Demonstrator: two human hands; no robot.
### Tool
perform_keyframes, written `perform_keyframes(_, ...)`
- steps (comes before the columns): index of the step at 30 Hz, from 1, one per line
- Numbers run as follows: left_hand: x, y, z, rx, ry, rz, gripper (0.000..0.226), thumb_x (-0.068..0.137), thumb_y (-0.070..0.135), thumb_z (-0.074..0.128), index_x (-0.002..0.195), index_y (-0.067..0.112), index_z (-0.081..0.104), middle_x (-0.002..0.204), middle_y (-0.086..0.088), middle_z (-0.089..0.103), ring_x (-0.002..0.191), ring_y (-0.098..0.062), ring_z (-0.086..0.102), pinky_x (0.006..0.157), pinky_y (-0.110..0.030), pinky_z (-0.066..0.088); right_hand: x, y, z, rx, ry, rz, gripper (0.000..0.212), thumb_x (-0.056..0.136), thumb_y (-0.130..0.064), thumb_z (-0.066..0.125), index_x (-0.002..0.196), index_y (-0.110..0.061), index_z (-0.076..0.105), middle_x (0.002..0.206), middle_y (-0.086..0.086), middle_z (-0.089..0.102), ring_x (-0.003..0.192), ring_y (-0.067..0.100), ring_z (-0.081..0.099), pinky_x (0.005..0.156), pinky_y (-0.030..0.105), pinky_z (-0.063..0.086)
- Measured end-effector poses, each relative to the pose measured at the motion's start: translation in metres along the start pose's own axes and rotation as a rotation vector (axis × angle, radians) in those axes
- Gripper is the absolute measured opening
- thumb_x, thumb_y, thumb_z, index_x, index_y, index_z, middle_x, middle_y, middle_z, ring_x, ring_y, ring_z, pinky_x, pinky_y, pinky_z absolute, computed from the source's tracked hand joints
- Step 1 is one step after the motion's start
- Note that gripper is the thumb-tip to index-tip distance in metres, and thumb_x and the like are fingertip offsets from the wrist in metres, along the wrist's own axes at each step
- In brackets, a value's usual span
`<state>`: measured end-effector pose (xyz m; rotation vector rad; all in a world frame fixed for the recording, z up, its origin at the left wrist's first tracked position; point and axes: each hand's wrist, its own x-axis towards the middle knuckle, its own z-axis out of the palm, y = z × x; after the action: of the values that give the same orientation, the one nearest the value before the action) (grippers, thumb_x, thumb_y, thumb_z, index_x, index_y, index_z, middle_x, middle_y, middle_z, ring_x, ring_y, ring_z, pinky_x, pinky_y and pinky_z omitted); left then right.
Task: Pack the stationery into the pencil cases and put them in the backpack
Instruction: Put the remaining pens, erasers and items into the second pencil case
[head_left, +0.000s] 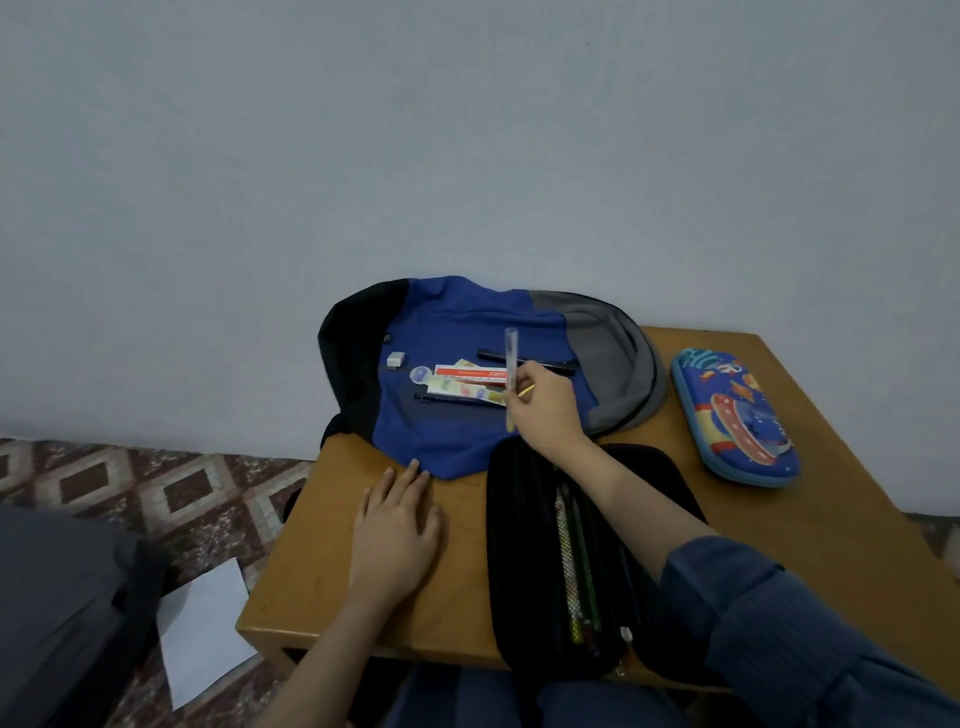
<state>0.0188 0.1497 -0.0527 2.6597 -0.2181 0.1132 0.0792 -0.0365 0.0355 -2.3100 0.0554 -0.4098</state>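
Head view: right hand (545, 410) pinches a pen (511, 353) pointing to 12 o'clock. Open case (524, 530) lies at its 6 o'clock. Left hand (397, 535) rests flat.

On the backpack (457, 322), the right hand (545, 410) covers part of a black pen (491, 355) and the end of a red-and-white strip (467, 372), whose print is too small to read. The clear pen (511, 358) pinched in that hand blurs at its lower end (a yellowish smear). Just nearer than the backpack, the forearm (623, 483) hides part of the black pencil case (524, 519). Well left of the backpack, a dark bulk (62, 597) is cut off by the picture's edge and cannot be identified.
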Motion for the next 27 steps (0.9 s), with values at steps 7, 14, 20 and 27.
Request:
perform_keyframes(7,0.007,0.028,-0.009,-0.296,0.010,-0.032,0.051,0.094,0.027,0.051,0.142,0.020,0.034,0.155,0.002,0.019,0.143,-0.019,0.013,0.116,-0.035,0.014,-0.015,0.030,-0.067,0.427,0.078,0.210,0.014,0.084,0.002,0.062,0.095,-0.001,0.054,0.075,0.013,0.060,0.079,0.033,0.067,0.071,0.043,0.058)
perform_keyframes(14,-0.011,0.104,-0.002,-0.452,-0.222,0.312,0.063,0.090,0.041,0.054,0.144,0.031,0.024,0.155,0.015,0.002,0.143,-0.007,0.002,0.115,-0.029,0.010,-0.051,0.068,-0.112,0.482,-0.067,0.332,0.087,0.083,0.013,0.057,0.144,-0.033,0.015,0.077,0.018,0.052,0.061,0.023,0.058,0.051,0.030,0.057)
perform_keyframes(20,-0.023,0.114,0.022,-0.044,-0.415,0.437,0.114,0.048,0.098,0.004,0.146,0.040,0.004,0.155,0.013,-0.015,0.142,-0.009,-0.017,0.115,-0.036,-0.011,-0.062,0.090,-0.125,0.307,0.063,0.306,0.089,0.078,0.016,0.059,0.143,-0.031,0.022,0.070,0.010,0.051,0.052,0.016,0.055,0.051,0.030,0.055)
perform_keyframes(27,-0.024,0.114,0.024,0.022,-0.392,0.443,0.118,0.043,0.096,-0.011,0.146,0.041,0.001,0.156,0.011,-0.014,0.142,-0.009,-0.017,0.115,-0.035,-0.011,-0.078,0.100,-0.114,0.209,0.215,0.051,0.085,0.073,0.012,0.066,0.139,-0.027,0.029,0.062,-0.002,0.050,0.050,0.003,0.052,0.058,0.026,0.049)
